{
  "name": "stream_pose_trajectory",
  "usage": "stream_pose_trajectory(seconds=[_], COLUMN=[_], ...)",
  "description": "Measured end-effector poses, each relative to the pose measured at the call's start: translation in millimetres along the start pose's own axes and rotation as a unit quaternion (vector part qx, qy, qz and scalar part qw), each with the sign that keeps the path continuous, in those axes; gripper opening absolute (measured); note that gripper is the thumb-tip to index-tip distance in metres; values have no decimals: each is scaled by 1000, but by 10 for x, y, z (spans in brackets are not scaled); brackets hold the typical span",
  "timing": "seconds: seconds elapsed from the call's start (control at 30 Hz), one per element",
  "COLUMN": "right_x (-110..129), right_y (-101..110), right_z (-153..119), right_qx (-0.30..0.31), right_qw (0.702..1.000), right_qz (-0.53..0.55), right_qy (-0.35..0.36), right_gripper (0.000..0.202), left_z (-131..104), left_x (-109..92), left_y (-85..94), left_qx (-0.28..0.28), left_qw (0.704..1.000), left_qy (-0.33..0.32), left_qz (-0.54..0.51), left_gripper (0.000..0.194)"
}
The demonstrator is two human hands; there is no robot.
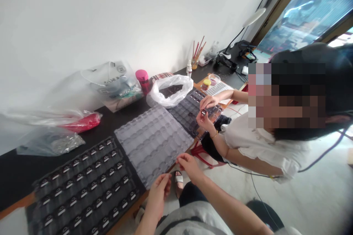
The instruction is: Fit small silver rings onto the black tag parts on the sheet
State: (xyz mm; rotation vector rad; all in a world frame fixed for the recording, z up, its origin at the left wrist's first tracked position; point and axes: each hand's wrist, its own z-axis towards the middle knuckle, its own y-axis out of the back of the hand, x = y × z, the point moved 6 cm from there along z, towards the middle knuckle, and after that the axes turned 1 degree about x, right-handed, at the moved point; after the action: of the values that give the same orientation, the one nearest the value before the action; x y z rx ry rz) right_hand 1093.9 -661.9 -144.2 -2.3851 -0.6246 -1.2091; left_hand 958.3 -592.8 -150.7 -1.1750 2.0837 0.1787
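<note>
My left hand (pixel 159 192) is held just off the front edge of the table, thumb and fingers pinched together. Close by on the right, my right hand (pixel 191 167) also has its thumb and index finger closed. Whatever either pinch holds is too small or too hidden to make out. Both hands are nearest to a clear plastic tray (pixel 154 139) with rows of moulded hollows. To its left lies a tray of small black parts (pixel 85 187), each with a ring and a white label-like patch.
A co-worker (pixel 259 143) on the right handles a small dark part (pixel 203 113) over another tray (pixel 187 108). Behind stand a white plastic bag (pixel 156 97), a pink cup (pixel 142 80) and a printed bag (pixel 116 88). A red stool (pixel 205 156) stands beside the table.
</note>
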Motion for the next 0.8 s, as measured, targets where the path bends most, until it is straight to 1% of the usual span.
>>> stream_pose_trajectory(seconds=[0.23, 0.37, 0.47, 0.63, 0.8], right_x=[192, 298, 333, 322, 311], right_y=[44, 79, 75, -39, -207], right_z=[-76, -117, -134, -150, -172], right_qx=[0, -2, -6, 14, 29], right_qw=[999, 999, 999, 998, 997], right_qz=[-31, -20, -22, -31, -49], right_qy=[44, 50, 49, 50, 53], right_gripper=[13, 14, 15, 14, 11], left_z=[-5, -11, -15, -48, -121], left_x=[38, 42, 36, 12, -10], left_y=[18, 21, 13, 43, 163], left_qx=[3, 3, 3, -2, -10], left_qw=[1000, 1000, 1000, 1000, 999], left_qy=[7, 9, 8, 0, -6], left_qz=[-15, -19, -22, -29, -32], left_gripper=[28, 28, 28, 29, 29])
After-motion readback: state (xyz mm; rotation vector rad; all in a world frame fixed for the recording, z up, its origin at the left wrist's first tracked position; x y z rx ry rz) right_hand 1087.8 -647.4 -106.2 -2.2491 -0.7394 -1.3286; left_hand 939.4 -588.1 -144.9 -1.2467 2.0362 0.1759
